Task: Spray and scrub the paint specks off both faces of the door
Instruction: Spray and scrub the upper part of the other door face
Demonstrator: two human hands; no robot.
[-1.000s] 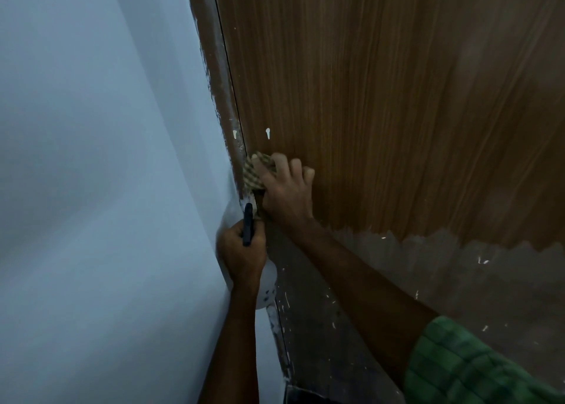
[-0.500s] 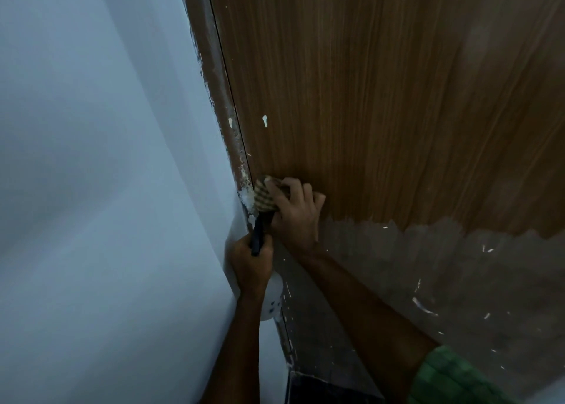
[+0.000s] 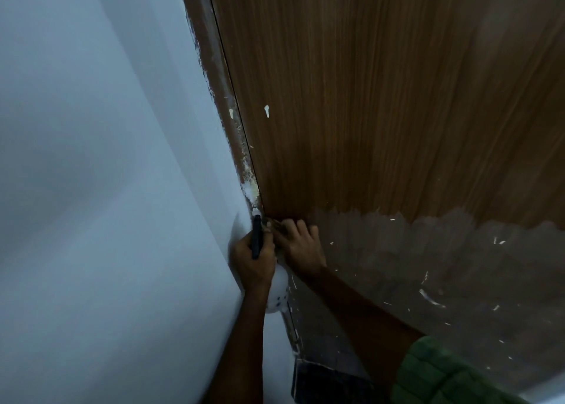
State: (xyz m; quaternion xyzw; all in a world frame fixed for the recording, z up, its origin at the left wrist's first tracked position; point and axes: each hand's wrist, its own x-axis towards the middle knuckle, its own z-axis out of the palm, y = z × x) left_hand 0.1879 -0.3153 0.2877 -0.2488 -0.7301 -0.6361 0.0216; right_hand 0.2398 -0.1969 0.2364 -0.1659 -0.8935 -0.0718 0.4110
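Head view, frame centre: our right hand (image 3: 301, 244) presses a checked cloth (image 3: 276, 223) against the door (image 3: 382, 113) edge; left hand (image 3: 252, 258) grips the spray bottle (image 3: 279, 293). We should rub firmly along the grain.

Two bare forearms; the right arm wears a green quilted-looking sleeve (image 3: 437, 373) pushed up near the elbow

Brown wood-grain door (image 3: 367, 113): upper part clean-looking veneer, lower part covered by a dull grey film with a ragged top edge. White paint specks (image 3: 429, 299) scattered over the grey zone; one drip (image 3: 267, 110) higher up near the hinge-side edge. Checked scrub cloth (image 3: 276, 223) pressed against the door at the grey boundary, by the frame. White spray bottle with black trigger (image 3: 256, 241) just beside it, mostly hidden.
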